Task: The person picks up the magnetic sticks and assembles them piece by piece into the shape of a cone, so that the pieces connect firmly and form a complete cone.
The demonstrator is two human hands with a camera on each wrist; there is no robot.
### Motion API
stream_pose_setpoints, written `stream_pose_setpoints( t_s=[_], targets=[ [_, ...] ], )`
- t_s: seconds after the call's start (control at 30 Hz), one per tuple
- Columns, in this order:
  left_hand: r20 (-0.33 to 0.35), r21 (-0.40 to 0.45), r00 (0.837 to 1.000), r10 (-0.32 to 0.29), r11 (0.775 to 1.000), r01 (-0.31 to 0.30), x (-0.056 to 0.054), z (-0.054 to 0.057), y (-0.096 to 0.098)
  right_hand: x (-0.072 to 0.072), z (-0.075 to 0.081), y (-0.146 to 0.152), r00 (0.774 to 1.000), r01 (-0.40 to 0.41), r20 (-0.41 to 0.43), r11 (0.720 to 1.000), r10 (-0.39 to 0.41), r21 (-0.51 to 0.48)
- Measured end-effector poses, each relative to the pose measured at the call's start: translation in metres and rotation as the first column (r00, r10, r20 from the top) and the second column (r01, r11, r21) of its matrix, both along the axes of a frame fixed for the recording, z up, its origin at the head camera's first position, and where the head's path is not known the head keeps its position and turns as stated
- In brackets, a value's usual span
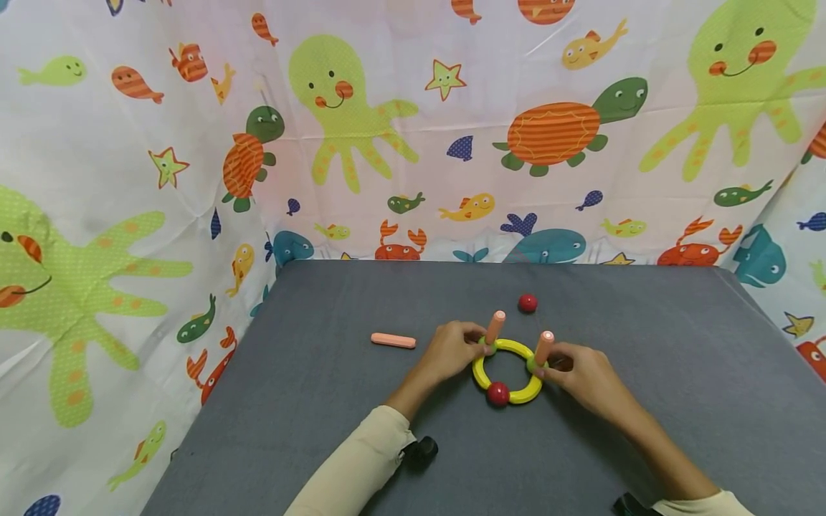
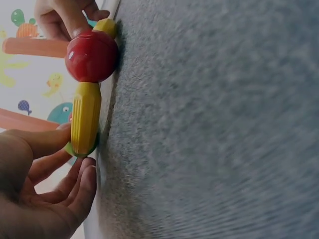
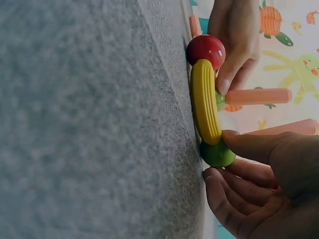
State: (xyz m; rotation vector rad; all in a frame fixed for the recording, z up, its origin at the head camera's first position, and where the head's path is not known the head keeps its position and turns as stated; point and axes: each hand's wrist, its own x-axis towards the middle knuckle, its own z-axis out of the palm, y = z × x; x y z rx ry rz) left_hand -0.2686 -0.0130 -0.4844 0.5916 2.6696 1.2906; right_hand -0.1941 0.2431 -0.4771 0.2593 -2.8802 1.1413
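Note:
A ring of curved yellow pieces (image 1: 515, 347) lies on the grey table, joined by a red ball (image 1: 498, 394) at the near side and green balls at the left and right. From the left green ball (image 1: 488, 349) rises a salmon-coloured stick (image 1: 495, 328). A second such stick (image 1: 544, 348) stands up from the right green ball (image 3: 218, 154). My left hand (image 1: 454, 349) pinches the ring at its left green ball. At the opposite side, my right hand (image 1: 589, 378) grips the right green ball between thumb and fingers.
Beyond the ring, a loose red ball (image 1: 528, 303) rests on the grey table (image 1: 310, 430). A loose salmon-coloured stick (image 1: 393, 340) lies left of my left hand. A sea-animal curtain (image 1: 387, 107) hangs behind and along both sides.

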Motion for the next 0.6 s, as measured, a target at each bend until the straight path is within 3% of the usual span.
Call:
stream_pose_setpoints(
  t_s=[0.6],
  targets=[
    [0.027,-0.046,0.997,-0.077,0.996,0.078,-0.015,0.004,0.012,0.015,0.002,-0.004,0.997,-0.055,0.047,0.998,0.055,-0.011]
  ],
)
